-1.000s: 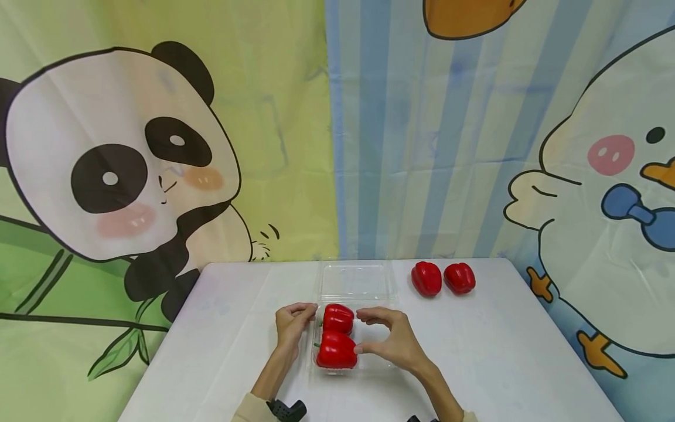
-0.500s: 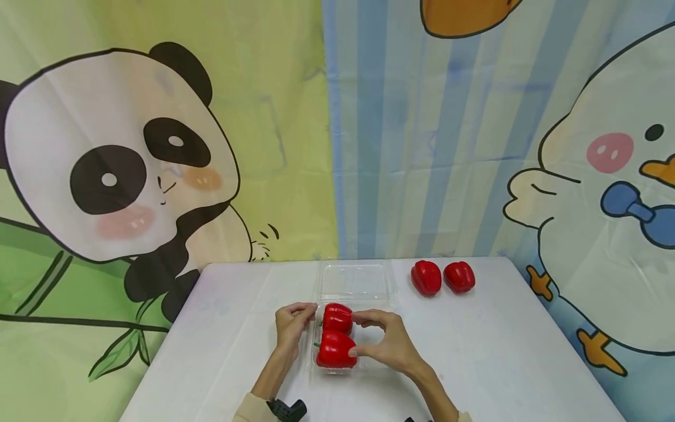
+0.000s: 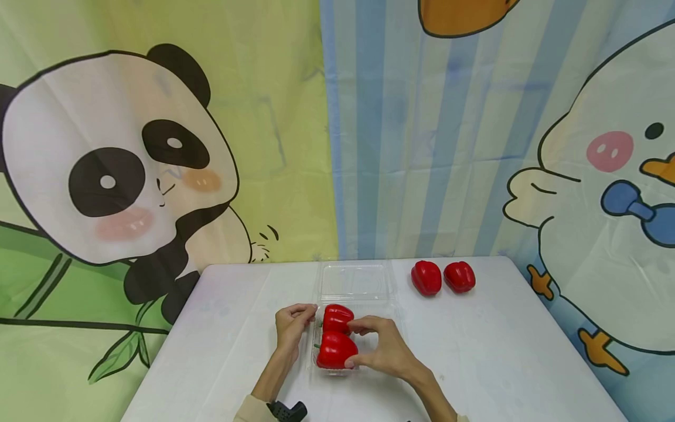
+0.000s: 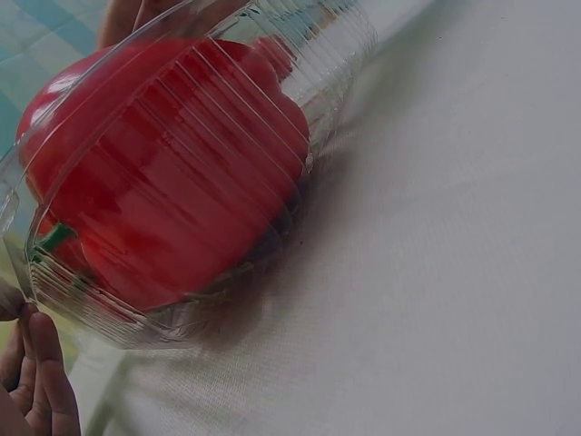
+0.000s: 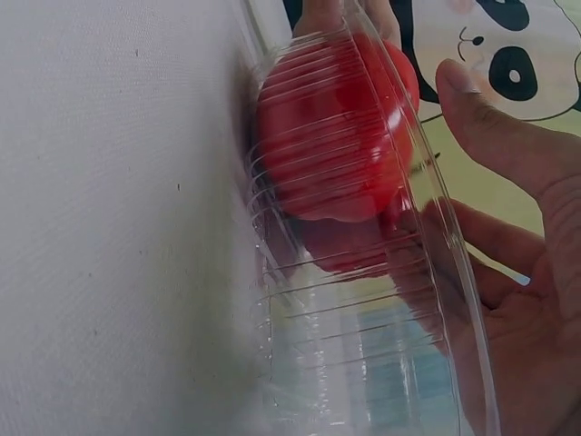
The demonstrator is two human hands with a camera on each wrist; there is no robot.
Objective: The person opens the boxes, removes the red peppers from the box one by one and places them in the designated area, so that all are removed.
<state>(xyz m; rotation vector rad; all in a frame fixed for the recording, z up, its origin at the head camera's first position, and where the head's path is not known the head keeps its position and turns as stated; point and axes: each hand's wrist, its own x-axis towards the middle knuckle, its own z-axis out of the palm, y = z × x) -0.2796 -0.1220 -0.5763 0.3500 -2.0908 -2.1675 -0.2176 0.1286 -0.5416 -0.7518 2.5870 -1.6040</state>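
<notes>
Two red bell peppers lie one behind the other along the left side of a clear plastic clamshell box, the front pepper nearest me and the rear pepper behind it. My left hand pinches the box's left rim between thumb and fingertips; the left wrist view shows the fingers right at that rim. Over the front pepper's right end, my right hand spreads its thumb and bent fingers. In the right wrist view, a gap shows between its thumb and the front pepper.
Behind the peppers, the box's lid is folded back flat on the white table. Another two red bell peppers lie side by side at the back right. A cartoon-print curtain hangs beyond the table's far edge.
My right hand has moved slightly left and toward me, its fingertips coming in between the peppers' right ends. My left hand has stayed on the rim.
</notes>
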